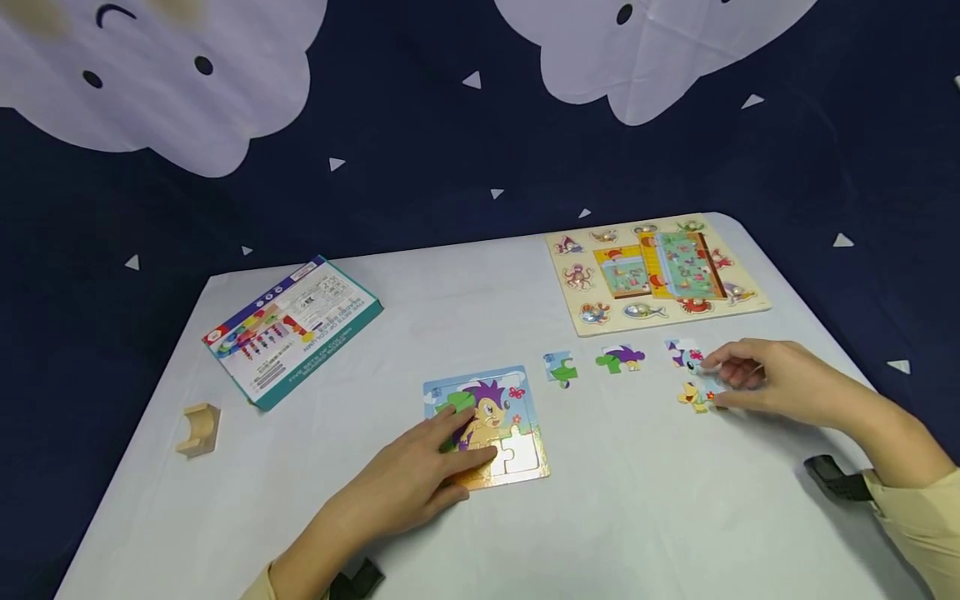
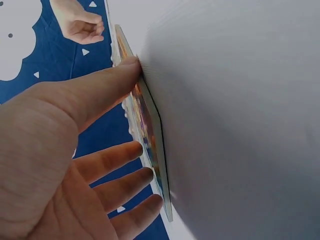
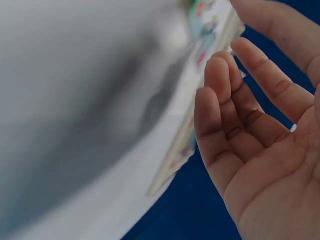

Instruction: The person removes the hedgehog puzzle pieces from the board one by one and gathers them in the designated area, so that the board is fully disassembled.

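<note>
Square, flat jigsaw board with a blue border and a printed purple-haired cartoon figure (image 1: 502,421) lies near the front middle of the white cloth-covered table (image 1: 600,525), with pale outlined spaces showing at its lower right. The person's left hand (image 1: 420,475) rests on the board's left part, fingers extended and spread, grasping nothing; in the left wrist view its thumb touches the edge. Well apart, the person's right hand (image 1: 776,383) is above a small group of loose pieces at the right, its fingers loosely bent with a gap between thumb and index finger; nothing shows in its grasp, and I cannot tell whether the fingertips touch a piece. Nearest to it are a purple, pink and blue puzzle piece (image 1: 682,355) and a piece with a yellow animal (image 1: 692,397). Between them and the board lie a green and light-blue puzzle piece (image 1: 561,368) and a purple and green puzzle piece (image 1: 619,359). Behind, a pale wooden board of sea animals (image 1: 600,314) carries two orange-and-green printed cards (image 1: 684,265). At the left are a flat teal-edged printed box (image 1: 296,333) and a small light-wood block with a curved notch (image 1: 202,429).
</note>
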Motion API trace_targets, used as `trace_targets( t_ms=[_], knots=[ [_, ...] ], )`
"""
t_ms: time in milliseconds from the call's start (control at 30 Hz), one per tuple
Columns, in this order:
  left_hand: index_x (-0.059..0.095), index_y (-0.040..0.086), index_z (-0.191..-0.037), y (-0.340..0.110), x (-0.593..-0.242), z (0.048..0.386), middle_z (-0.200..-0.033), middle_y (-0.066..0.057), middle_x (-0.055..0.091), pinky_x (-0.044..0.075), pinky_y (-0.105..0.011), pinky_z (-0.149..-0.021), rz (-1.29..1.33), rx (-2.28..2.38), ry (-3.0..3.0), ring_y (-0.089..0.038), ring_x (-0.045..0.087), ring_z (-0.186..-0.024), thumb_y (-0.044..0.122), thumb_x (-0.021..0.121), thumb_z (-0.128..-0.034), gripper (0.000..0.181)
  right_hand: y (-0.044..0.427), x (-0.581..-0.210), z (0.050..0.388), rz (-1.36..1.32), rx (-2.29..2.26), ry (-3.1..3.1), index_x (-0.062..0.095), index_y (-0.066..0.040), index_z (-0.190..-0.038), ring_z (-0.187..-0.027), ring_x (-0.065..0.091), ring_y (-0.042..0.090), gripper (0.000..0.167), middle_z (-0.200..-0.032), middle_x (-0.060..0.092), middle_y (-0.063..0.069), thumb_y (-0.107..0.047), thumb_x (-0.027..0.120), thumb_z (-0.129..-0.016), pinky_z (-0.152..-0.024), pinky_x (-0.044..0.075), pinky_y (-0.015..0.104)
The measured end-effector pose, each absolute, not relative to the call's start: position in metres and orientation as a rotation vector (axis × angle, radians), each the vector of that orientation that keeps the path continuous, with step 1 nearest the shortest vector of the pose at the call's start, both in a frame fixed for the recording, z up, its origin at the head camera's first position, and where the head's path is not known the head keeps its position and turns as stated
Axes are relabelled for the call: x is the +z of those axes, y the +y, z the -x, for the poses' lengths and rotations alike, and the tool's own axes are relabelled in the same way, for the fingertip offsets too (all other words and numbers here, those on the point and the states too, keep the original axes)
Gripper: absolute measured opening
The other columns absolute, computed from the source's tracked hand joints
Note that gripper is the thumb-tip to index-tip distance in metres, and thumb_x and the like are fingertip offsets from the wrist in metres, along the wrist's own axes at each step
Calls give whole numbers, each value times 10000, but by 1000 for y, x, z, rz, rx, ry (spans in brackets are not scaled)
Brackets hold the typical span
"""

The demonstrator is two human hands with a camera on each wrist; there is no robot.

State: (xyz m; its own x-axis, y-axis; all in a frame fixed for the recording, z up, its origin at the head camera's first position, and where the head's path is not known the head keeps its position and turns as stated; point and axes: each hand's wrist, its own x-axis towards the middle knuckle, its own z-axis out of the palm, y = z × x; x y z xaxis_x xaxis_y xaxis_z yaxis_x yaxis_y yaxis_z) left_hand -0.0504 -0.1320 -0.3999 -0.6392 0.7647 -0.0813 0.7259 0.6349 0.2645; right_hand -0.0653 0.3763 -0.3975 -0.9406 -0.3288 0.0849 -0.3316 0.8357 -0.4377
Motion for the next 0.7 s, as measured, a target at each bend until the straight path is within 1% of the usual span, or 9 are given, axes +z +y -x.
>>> trace_targets(
  t_ms=[133,267,500,700],
  knots=[
    [663,316,-1481,-137,-399,47,-1636,-151,517,511,-536,-1173,-1220,344,2721,-393,525,-1503,359,789,-986,512,357,-384,69,-628,634,-2958,786,-143,-1084,-791,562,-62,357,-848,641,-164,-119,959,-772,-691,546,206],
    [687,303,-1453,-143,-397,44,-1590,-128,567,524,-517,-1164,-1167,348,2764,-358,560,-1475,361,802,-977,493,328,-370,74,-682,629,-2976,787,-148,-1121,-819,581,-37,326,-875,656,-173,-157,930,-828,-697,560,254],
    [691,295,-1447,-153,-399,37,-1565,-130,579,541,-511,-1141,-1160,326,2795,-368,571,-1457,346,803,-975,487,265,-356,81,-759,669,-3030,780,-119,-1193,-875,656,105,354,-940,729,-85,-222,904,-878,-745,549,289],
    [670,328,-1474,-156,-400,33,-1603,-128,545,539,-516,-1141,-1159,334,2793,-384,544,-1484,285,805,-975,519,212,-359,85,-852,727,-3056,761,-91,-1237,-963,715,163,387,-1042,775,-2,-215,886,-892,-865,612,398]
  ],
)
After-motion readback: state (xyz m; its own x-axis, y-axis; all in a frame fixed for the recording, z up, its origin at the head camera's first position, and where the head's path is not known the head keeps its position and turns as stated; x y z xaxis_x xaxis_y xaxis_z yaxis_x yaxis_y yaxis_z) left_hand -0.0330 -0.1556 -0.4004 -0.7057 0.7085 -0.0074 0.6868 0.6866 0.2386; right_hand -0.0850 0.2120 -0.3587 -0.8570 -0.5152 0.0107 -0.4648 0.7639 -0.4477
